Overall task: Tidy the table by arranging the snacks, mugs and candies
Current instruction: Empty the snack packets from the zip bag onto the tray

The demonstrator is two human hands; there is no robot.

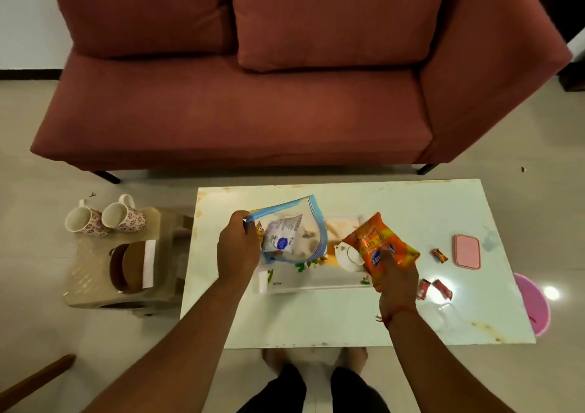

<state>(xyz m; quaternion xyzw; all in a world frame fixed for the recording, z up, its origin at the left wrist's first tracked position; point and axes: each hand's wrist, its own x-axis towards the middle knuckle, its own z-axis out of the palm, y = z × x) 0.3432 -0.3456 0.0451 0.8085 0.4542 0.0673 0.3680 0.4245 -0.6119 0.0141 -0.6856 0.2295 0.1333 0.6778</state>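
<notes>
zip bag: i see the clear bag (pixel 292 232) with a blue seal strip held up over the tabletop (pixel 348 317), a white packet (pixel 281 233) inside it.
left hand: my left hand (pixel 237 248) pinches the bag's blue top edge at its left corner, fingers curled round it.
snack pack: an orange crinkly foil pack (pixel 381 249) sits just right of the bag, tilted, close to it but apart.
right hand: my right hand (pixel 397 281) grips the orange pack from below; the two hands are well apart.
tray: a white rectangular tray (pixel 316 281) with a floral print lies under both, partly hidden by the bag and pack.
candies: wrapped candies (pixel 440 256) (pixel 441 287) lie on the tabletop right of the right hand.
pink lid: a flat rounded pink lid (pixel 468 251) lies further right.
mugs: two white flower-patterned mugs (pixel 84 221) (pixel 123 216) lie tipped on a low stool (pixel 95 254) left of the tabletop.
surface: glossy white, stained at the edges.
beyond: a red fabric sofa (pixel 253 96).
</notes>
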